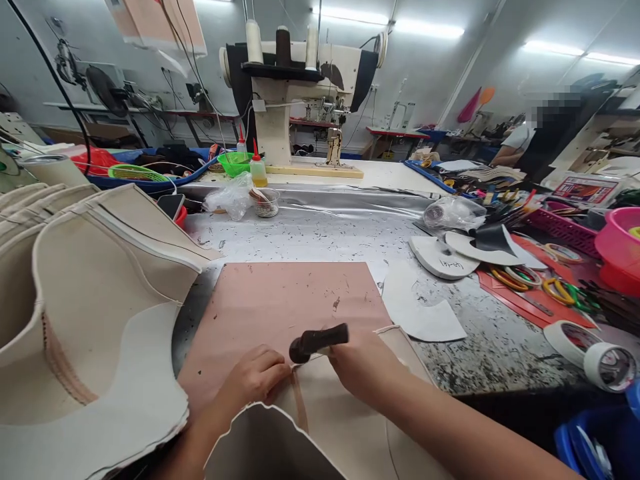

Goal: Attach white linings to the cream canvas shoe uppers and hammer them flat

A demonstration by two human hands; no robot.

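My right hand [363,363] is closed round a small dark hammer [317,341], whose head points left over a cream fabric piece [345,427]. The fabric piece lies on a pink mat [280,300] at the near edge of the worktable. My left hand [255,377] presses with curled fingers on the fabric right beside a tan seam strip [300,410], just left of the hammer head. What its fingertips pinch, if anything, is hidden.
A stack of cream fabric pieces [90,313] fills the left. White cut patterns [420,310], tape rolls [600,360], scissors [563,290] and pink baskets [620,243] lie right. A sewing machine [295,100], glue bottle [259,170] and another person [525,143] are behind.
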